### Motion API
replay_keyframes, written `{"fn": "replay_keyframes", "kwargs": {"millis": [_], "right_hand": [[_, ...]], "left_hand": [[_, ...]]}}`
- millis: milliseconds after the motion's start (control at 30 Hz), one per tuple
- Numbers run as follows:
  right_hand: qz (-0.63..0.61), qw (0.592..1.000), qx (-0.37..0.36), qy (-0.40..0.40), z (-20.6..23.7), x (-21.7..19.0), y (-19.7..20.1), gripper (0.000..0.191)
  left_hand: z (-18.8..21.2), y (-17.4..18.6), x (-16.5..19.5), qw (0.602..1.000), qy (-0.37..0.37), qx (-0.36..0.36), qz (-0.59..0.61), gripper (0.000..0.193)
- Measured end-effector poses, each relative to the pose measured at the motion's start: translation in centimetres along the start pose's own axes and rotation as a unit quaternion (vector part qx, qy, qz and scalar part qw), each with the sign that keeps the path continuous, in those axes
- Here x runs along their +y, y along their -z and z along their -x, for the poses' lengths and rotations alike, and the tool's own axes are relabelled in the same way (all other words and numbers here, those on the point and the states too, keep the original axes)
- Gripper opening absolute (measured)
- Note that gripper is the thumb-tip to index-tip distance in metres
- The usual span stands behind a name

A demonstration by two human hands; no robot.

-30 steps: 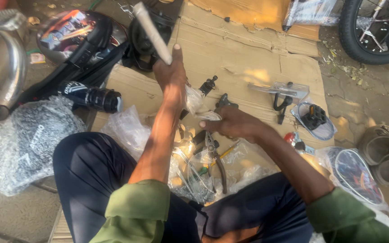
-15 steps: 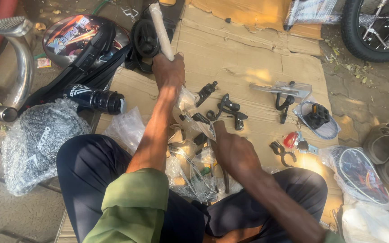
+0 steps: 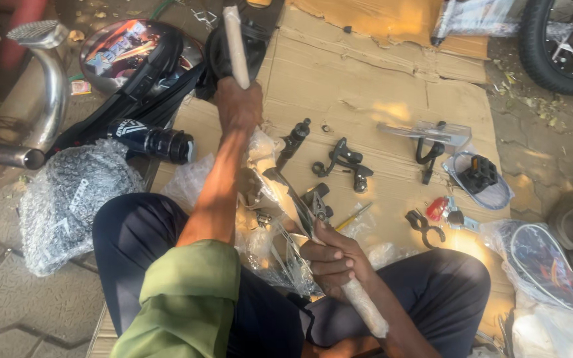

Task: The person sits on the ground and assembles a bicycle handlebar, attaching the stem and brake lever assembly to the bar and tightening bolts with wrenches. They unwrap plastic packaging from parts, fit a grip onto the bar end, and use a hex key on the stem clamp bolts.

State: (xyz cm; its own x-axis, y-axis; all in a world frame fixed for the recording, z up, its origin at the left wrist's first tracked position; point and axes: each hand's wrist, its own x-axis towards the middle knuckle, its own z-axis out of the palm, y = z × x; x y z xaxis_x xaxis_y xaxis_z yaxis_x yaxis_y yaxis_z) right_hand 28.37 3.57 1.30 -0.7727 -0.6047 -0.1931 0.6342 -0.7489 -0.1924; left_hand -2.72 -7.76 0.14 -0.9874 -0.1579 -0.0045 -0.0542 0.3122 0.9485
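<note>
A seated person worked over a flattened brown cardboard sheet [image 3: 379, 73], a long black metal handlebar with foam-wrapped ends [image 3: 286, 185] slanting across the lap. The left hand [image 3: 239, 105] was closed around the upper wrapped end, the right hand [image 3: 331, 260] clenched around the lower. It looked stiff, fairly light and best gripped on the padding. Small black metal brake levers [image 3: 343, 162] lay nearby.

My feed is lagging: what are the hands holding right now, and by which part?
Both hold one handlebar: the left hand grips its far wrapped end, the right hand its near wrapped end.
</note>
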Motion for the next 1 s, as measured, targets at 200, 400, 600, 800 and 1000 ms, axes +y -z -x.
{"fn": "replay_keyframes", "kwargs": {"millis": [200,400,600,800,1000], "right_hand": [[0.582,0.76,0.284,0.048,6.3,0.6,-5.1,0.048],[0.825,0.289,0.436,0.215,4.9,1.8,-3.2,0.05],[0.373,0.873,0.296,0.105,5.4,1.7,-1.1,0.051],[-0.282,0.946,-0.086,0.137,5.2,4.9,-1.0,0.07],[0.325,0.873,0.334,0.141,9.5,6.8,0.6,0.043]], "left_hand": [[-0.1,-1.7,0.4,0.997,0.065,-0.045,0.01,0.034],[0.8,-4.1,1.2,0.999,-0.029,0.034,-0.004,0.033],[2.1,-1.8,2.5,0.997,0.039,-0.067,0.009,0.031],[1.0,-0.7,3.6,0.997,0.057,-0.059,-0.011,0.03],[-0.1,-0.3,1.9,0.998,0.015,-0.034,-0.049,0.027]]}}
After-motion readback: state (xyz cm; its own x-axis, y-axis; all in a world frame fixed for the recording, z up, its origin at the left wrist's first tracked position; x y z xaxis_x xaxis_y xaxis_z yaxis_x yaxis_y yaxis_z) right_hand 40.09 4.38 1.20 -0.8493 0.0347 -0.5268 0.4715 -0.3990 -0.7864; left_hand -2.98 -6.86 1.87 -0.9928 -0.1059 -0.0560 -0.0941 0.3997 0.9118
